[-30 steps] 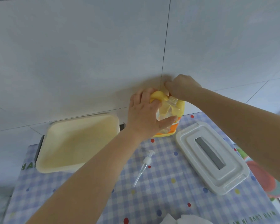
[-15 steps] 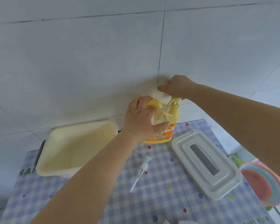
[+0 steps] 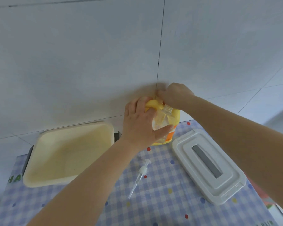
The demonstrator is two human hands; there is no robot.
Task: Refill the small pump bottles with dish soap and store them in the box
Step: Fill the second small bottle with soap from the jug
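Observation:
My left hand (image 3: 140, 123) grips a small clear bottle (image 3: 162, 121), its open neck held up against the spout of the big yellow dish soap bottle (image 3: 176, 116) that stands at the table's back by the wall. My right hand (image 3: 175, 94) sits on top of the yellow bottle's pump head, fingers curled over it. The small bottle's white pump with its clear tube (image 3: 140, 174) lies loose on the checked tablecloth in front. A cream open box (image 3: 69, 154) stands to the left, and its white lid (image 3: 207, 165) lies flat to the right.
A grey tiled wall rises directly behind the table. The blue checked tablecloth (image 3: 162, 201) covers the table top. Coloured plastic plates (image 3: 261, 194) peek out past the table's right edge, mostly hidden by my right forearm.
My right hand has come down on the yellow bottle's pump head since half a second ago. My left hand keeps the small bottle at the spout.

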